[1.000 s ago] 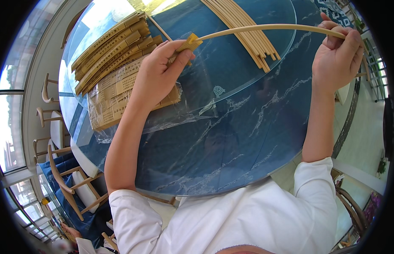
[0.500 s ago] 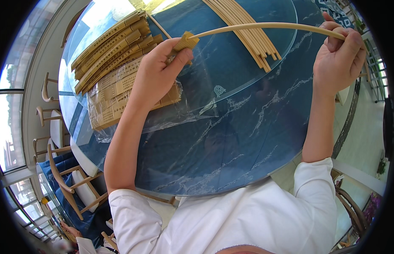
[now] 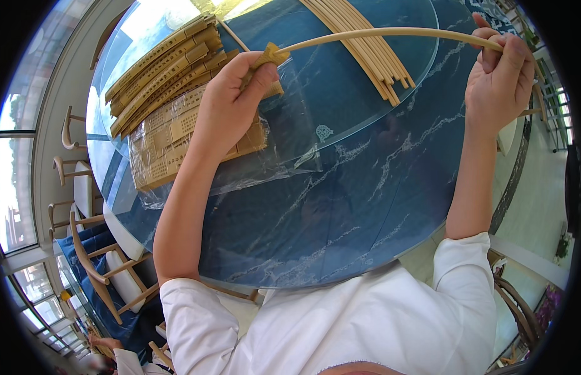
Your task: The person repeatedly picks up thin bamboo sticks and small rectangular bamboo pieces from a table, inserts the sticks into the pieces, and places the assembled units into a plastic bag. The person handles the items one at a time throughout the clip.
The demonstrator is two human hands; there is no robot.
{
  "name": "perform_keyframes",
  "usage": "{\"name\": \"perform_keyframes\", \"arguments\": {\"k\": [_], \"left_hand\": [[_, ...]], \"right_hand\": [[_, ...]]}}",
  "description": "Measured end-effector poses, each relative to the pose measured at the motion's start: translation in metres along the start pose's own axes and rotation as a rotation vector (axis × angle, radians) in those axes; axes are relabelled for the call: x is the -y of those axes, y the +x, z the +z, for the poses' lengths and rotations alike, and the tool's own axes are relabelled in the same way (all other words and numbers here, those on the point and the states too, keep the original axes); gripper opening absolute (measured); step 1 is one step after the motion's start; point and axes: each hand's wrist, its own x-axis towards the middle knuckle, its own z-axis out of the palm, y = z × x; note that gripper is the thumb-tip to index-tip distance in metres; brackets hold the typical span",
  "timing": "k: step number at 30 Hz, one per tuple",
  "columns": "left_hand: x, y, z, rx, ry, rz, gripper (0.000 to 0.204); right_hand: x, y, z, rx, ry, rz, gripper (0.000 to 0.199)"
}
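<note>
Leftward, paper-sleeved chopstick packs [image 3: 159, 69] lie stacked over a clear plastic bag [image 3: 197, 150] on the round blue marble table [image 3: 340, 206]. The left hand [image 3: 231, 103] pinches a small folded tan pad [image 3: 270, 57] around one end of a long pale strip [image 3: 378, 34], while the right hand [image 3: 498, 78] clenches the other end, holding it raised above the glass turntable [image 3: 365, 94]. By the look of it, the wiping pass has barely begun; sliding the pad rightward needs steady tension. Loose pale sticks [image 3: 365, 44] lie beneath; the near tabletop stays open.
</note>
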Motion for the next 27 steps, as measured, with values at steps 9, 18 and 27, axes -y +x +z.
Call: {"name": "perform_keyframes", "arguments": {"k": [9,18,27], "left_hand": [[0.001,0.000,0.001,-0.034,-0.028,-0.015,0.027],[0.002,0.000,0.000,-0.026,-0.015,-0.012,0.023],[-0.001,0.000,0.000,-0.020,0.032,-0.011,0.025]], "right_hand": [[-0.009,0.005,-0.011,0.068,0.007,0.033,0.032],[-0.019,0.004,-0.017,0.057,0.051,0.090,0.025],[-0.021,0.003,-0.019,0.025,0.068,0.113,0.023]]}}
